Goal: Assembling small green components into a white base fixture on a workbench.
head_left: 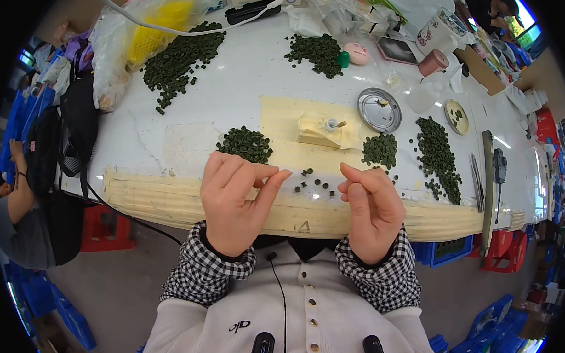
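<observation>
My left hand point(234, 203) is over the table's near edge, thumb and forefinger pinched together; whatever they hold is too small to make out. Opposite it, my right hand point(377, 212) is closed, its thumb bent against the curled fingers, and its contents are hidden. Several loose small dark green round pieces point(317, 182) lie between the hands. Just beyond my left hand is a pile of these pieces point(245, 144), and a smaller pile point(380, 150) lies beyond my right. A block wrapped in yellowish tape point(327, 131), with a small upright peg, stands between the piles.
Larger green heaps lie at far left point(183, 58), far middle point(319, 54) and right point(438, 158). A round metal tin point(379, 110), a small dish point(456, 116) and tweezers point(477, 182) are to the right. A white cable point(175, 31) crosses the far side. Yellowish tape point(155, 196) covers the near edge.
</observation>
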Motion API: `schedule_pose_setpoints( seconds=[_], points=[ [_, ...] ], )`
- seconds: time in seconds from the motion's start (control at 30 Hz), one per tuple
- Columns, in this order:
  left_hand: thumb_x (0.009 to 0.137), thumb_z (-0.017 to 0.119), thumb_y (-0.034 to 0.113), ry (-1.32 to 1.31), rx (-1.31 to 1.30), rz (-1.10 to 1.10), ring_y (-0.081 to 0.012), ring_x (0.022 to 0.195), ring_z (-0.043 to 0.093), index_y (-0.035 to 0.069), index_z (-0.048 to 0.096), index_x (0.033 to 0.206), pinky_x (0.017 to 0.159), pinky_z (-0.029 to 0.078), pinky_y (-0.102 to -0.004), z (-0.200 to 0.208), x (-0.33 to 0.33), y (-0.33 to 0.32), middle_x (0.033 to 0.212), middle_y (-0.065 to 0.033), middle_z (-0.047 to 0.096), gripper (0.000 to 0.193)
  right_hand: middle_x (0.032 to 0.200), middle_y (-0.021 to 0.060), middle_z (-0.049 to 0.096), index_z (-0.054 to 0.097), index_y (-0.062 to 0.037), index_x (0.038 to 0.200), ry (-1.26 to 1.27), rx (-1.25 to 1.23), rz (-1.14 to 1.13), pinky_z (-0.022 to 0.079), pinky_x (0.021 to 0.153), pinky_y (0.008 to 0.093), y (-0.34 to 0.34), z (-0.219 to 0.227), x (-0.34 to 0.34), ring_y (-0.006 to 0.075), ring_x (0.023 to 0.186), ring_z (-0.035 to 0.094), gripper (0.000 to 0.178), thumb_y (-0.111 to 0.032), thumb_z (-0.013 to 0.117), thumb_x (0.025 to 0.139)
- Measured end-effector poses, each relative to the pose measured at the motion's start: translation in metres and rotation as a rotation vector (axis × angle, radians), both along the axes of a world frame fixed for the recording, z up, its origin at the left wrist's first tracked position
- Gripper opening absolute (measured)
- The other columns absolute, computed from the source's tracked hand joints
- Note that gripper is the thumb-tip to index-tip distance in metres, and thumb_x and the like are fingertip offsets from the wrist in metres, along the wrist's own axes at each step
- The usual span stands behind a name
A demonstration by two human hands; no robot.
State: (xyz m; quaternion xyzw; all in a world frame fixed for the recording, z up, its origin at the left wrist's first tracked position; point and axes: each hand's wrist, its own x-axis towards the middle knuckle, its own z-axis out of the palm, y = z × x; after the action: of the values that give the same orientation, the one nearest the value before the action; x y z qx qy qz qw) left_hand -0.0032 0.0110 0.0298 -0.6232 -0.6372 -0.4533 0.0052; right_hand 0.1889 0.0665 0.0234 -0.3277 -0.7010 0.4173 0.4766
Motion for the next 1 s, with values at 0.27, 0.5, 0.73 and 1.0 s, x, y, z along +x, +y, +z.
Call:
schedule_pose_setpoints(
  seconds=[0.27, 0.5, 0.73, 1.0],
  points=[
    [0.070, 0.079, 0.003, 0.049, -0.176, 0.062, -0.0223, 0.080, 0.051, 0.002, 0.068, 0.085, 0.070, 0.043, -0.0334, -0.001, -0.032, -0.028, 0.077, -0.0053, 0.059, 0.019, 0.082, 0.0121, 0.065, 0.065, 0.0030, 0.094, -0.073, 0.148, -0.140, 0.047, 0.072, 0.0278, -0.012, 0.001, 0.017, 0.0203, 0.076, 0.061, 0.013, 0.008, 0.065, 0.082],
    [0.072, 0.077, 0.004, 0.138, -0.082, 0.022, -0.0238, 0.080, 0.048, 0.005, 0.068, 0.086, 0.068, 0.043, -0.0346, -0.016, -0.016, -0.014, 0.078, -0.0038, 0.055, 0.017, 0.078, 0.0073, 0.063, 0.066, -0.0024, 0.082, -0.399, 0.362, -0.183, 0.045, 0.066, 0.0339, 0.001, 0.003, 0.021, 0.0258, 0.074, 0.056, 0.015, 0.004, 0.075, 0.071],
    [0.077, 0.073, 0.003, 0.178, -0.105, 0.012, -0.0250, 0.080, 0.047, 0.004, 0.065, 0.085, 0.069, 0.042, -0.0356, -0.017, -0.012, -0.001, 0.079, -0.0049, 0.054, 0.011, 0.078, 0.0059, 0.061, 0.066, -0.0036, 0.082, -0.542, 0.408, -0.200, 0.044, 0.069, 0.0339, 0.006, 0.000, 0.034, 0.0254, 0.078, 0.053, 0.016, 0.001, 0.076, 0.070],
    [0.079, 0.072, 0.002, 0.133, 0.006, 0.045, -0.0243, 0.078, 0.052, 0.002, 0.064, 0.086, 0.068, 0.044, -0.0333, -0.015, -0.017, -0.005, 0.082, -0.0061, 0.061, 0.010, 0.084, 0.0036, 0.059, 0.066, -0.0057, 0.082, -0.696, 0.521, -0.216, 0.042, 0.078, 0.0374, 0.018, 0.001, 0.022, 0.0250, 0.086, 0.052, 0.014, -0.006, 0.075, 0.071]
  ],
)
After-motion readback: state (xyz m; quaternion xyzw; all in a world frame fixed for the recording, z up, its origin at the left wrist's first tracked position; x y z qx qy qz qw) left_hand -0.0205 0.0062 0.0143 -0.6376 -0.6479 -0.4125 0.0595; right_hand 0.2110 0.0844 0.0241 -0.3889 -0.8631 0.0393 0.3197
